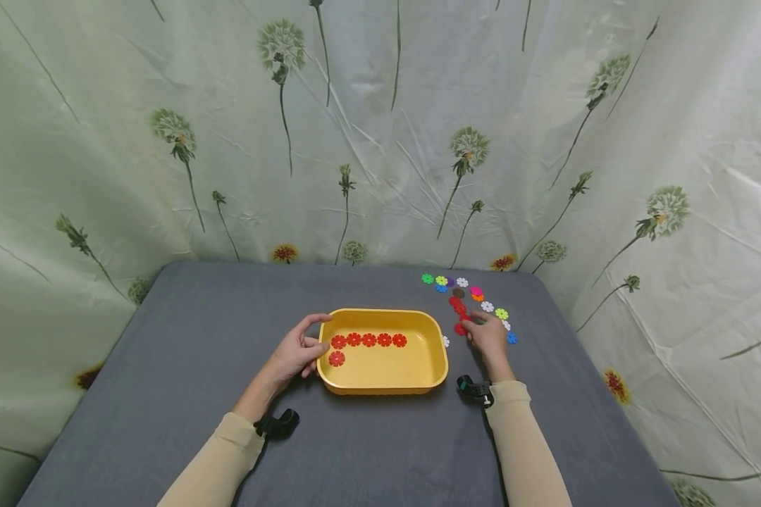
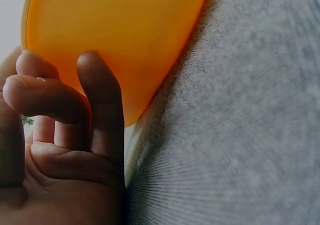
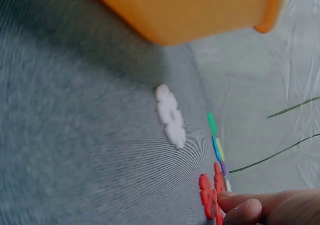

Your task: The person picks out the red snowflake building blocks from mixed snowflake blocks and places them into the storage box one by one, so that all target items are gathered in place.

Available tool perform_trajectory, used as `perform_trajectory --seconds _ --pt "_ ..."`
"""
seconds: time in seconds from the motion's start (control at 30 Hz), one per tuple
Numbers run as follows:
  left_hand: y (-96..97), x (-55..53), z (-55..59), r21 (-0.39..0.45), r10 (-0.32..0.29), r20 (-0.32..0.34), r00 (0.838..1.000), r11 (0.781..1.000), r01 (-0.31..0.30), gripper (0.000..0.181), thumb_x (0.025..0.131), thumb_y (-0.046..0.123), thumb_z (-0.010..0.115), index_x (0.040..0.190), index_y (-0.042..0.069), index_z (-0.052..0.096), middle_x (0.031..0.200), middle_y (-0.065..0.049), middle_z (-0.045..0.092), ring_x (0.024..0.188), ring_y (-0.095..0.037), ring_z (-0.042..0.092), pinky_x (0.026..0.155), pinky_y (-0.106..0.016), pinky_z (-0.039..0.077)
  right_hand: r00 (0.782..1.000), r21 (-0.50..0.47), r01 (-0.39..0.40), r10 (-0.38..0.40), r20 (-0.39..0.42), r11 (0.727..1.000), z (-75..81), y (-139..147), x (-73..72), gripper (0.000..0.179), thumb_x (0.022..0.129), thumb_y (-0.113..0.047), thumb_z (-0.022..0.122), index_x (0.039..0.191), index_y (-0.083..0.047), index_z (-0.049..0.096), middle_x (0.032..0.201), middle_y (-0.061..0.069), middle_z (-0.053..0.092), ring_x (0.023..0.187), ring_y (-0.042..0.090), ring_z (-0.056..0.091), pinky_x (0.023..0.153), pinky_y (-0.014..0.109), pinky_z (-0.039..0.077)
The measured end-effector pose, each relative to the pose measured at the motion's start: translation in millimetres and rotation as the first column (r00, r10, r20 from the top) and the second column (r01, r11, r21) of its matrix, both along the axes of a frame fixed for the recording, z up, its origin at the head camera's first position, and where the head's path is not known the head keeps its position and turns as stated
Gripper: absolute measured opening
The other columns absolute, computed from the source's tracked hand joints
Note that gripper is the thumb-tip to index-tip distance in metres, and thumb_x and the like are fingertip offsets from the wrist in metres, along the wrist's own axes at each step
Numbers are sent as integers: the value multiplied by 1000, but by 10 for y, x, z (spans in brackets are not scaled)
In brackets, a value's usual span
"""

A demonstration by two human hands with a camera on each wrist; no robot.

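My left hand grips the left end of a yellow plastic tray, thumb over the rim. In the left wrist view, bent fingers lie against the tray's outer wall. Inside the tray, red flower-shaped discs form a row along the far side, with one more red disc below its left end. Right of the tray, my right hand pinches a red flower disc with thumb and forefinger. Close up, its fingertips overlap the red discs.
Several coloured flower discs are scattered at the far right, among them a green one, a brown one and a blue one. A white disc lies beside the tray. A flower-print curtain hangs behind the grey-covered table.
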State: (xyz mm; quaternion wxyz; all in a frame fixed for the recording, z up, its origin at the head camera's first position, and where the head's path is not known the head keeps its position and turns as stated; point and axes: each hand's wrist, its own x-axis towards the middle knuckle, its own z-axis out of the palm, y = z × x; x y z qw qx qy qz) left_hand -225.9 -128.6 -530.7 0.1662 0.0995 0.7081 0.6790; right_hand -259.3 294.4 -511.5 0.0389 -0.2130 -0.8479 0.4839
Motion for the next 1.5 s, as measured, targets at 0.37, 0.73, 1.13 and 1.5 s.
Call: perform_trajectory --seconds 0.37,0.73,1.13,1.5 --pt "11 7 11 2 18 17 1000 1000 -18 59 100 8 67 153 17 43 62 1 62 42 -11 49 43 -21 44 998 121 14 -21 59 993 32 -16 -49 39 97 -16 77 130 3 69 69 1 63 50 5 54 51 19 45" --pt "3 27 -9 -12 7 -3 1000 1000 -7 60 100 9 68 154 14 41 63 2 62 43 -11 50 45 -21 46 998 -79 22 -16 66 997 34 52 -11 21 97 -14 72 104 6 69 55 -6 54 48 3 47 48 17 41" --pt "9 42 28 -6 5 -27 1000 1000 -5 60 100 8 66 154 12 42 63 3 60 42 -9 48 44 -20 44 995 -281 -100 94 -35 955 519 -229 85 33 104 -23 67 119 7 64 63 -6 52 48 5 39 47 17 33" --pt "-2 14 -6 4 -5 -21 1000 1000 5 60 100 8 67 154 12 41 63 3 61 42 -9 49 44 -20 45 970 -426 -243 220 -104 871 798 -721 223 32 104 -23 69 122 3 67 63 -5 47 45 7 33 46 17 30"
